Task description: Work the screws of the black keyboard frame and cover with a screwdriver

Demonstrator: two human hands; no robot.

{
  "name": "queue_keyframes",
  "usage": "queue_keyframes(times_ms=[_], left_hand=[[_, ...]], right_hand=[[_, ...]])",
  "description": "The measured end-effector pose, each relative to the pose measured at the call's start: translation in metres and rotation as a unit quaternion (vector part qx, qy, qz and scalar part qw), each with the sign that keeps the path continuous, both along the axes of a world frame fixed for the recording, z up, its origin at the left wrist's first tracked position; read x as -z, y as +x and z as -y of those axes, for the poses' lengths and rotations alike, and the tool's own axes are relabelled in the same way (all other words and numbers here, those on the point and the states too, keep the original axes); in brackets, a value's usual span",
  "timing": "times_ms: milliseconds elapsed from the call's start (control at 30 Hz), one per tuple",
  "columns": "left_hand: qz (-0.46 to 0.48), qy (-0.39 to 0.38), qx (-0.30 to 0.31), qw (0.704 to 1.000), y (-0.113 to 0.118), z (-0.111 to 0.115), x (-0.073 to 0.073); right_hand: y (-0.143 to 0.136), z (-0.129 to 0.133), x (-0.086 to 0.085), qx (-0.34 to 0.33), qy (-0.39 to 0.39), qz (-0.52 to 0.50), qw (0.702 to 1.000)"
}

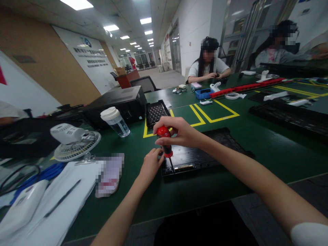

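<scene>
Ceiling panels (pixel 146 21) glare white, while the edges stretch and blur.

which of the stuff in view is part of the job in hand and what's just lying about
Part of the job, it seems:
- red-and-black screwdriver, held with its tip at the panel's near edge
- black panel, lying flat under it

Likely just lying about:
- white fan
- lidded cup
- papers, with a pen on top

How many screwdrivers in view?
1: the red-and-black screwdriver, held in the right hand, pointing down at the near edge of the black panel, toward its left end. Others may be hidden in the clutter.
</scene>
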State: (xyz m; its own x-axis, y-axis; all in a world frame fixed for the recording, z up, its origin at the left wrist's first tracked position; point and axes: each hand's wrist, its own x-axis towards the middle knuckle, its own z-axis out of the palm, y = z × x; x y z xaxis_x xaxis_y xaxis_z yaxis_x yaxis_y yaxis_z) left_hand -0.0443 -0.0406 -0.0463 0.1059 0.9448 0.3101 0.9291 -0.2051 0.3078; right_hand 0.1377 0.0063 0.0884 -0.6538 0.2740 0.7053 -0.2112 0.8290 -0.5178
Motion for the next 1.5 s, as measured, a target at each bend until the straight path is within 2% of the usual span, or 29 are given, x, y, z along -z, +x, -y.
queue_keyframes(times_ms=[133, 467, 833, 1067, 1500], left_hand=[[0.008, -0.009, 0.002, 1.0, -0.001, -0.001, 0.001], [0.009, -0.015, 0.001, 1.0, -0.001, 0.0, -0.001], [0.001, -0.007, -0.005, 1.0, 0.002, 0.003, -0.006], [0.006, 0.006, -0.003, 1.0, 0.002, 0.003, -0.005], [-0.006, -0.024, -0.028, 0.999, 0.001, 0.002, -0.004]], right_hand=[[-0.003, 0.0, 0.0, 0.05, 0.041, -0.005, 0.998], [-0.01, -0.003, 0.003, 0.121, 0.105, -0.02, 0.987], [-0.017, 0.003, 0.006, 0.157, 0.168, -0.038, 0.973], [-0.02, 0.009, 0.007, 0.2, 0.182, -0.034, 0.962], [-0.026, 0.019, 0.005, 0.267, 0.191, -0.006, 0.944]])
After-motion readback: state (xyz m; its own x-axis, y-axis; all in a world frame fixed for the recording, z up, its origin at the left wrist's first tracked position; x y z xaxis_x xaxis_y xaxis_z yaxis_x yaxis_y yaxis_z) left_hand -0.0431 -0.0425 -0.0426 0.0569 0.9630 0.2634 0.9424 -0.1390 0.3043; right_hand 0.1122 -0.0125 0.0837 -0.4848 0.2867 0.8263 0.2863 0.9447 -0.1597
